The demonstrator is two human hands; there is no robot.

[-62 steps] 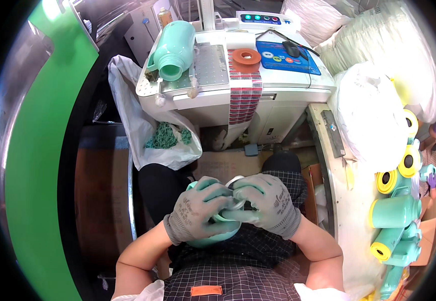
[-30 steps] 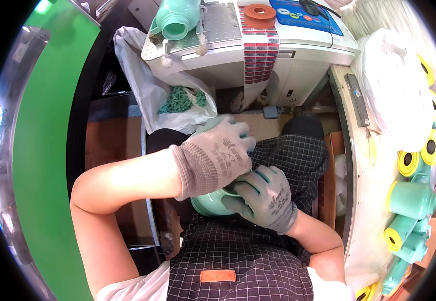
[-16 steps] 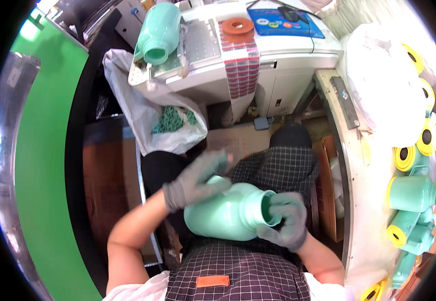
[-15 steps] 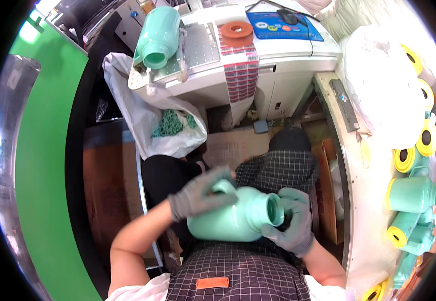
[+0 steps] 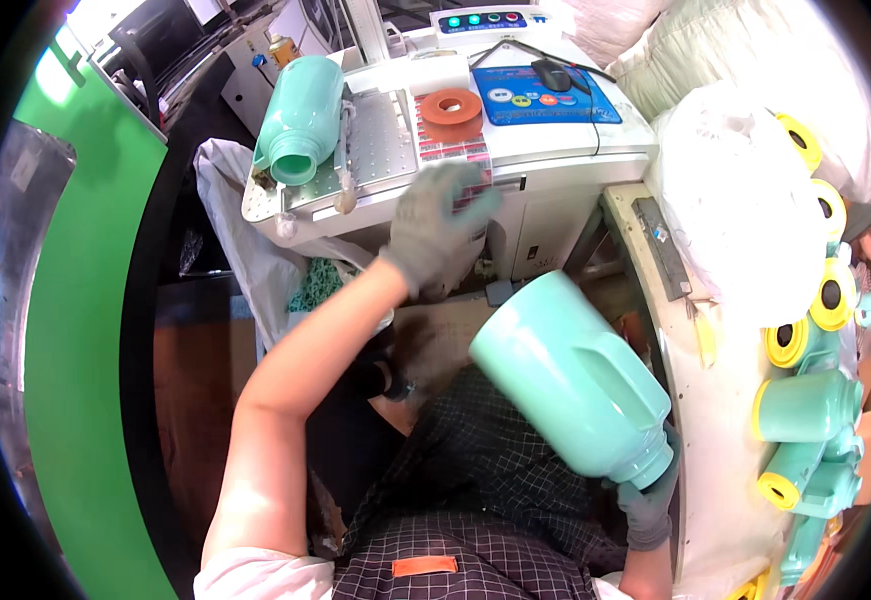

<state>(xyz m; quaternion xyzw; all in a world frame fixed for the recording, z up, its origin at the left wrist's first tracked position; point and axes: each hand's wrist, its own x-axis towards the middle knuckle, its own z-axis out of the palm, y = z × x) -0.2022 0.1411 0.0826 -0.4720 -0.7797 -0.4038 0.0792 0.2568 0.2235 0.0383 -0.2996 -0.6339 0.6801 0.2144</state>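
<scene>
My right hand (image 5: 645,500), in a grey glove, grips the neck end of a large mint-green plastic jug (image 5: 567,382). The jug is tilted with its flat base up and to the left, over my lap. My left hand (image 5: 437,228), also gloved, is stretched forward with its fingers spread and holds nothing. It hovers at the front edge of the white machine table (image 5: 555,150), below an orange ring (image 5: 451,105). A second mint-green jug (image 5: 299,118) lies on its side on the machine's perforated plate (image 5: 375,135).
A blue control pad (image 5: 540,95) with a mouse lies on the machine top. A white plastic bag (image 5: 245,255) with green scraps hangs at the left. Several mint-green jugs with yellow caps (image 5: 805,400) are stacked at the right beside a big white sack (image 5: 730,215). A green panel (image 5: 75,330) stands left.
My left hand has let go of the jug and reached forward toward the machine. My right hand has swung the jug to the right, base up.
</scene>
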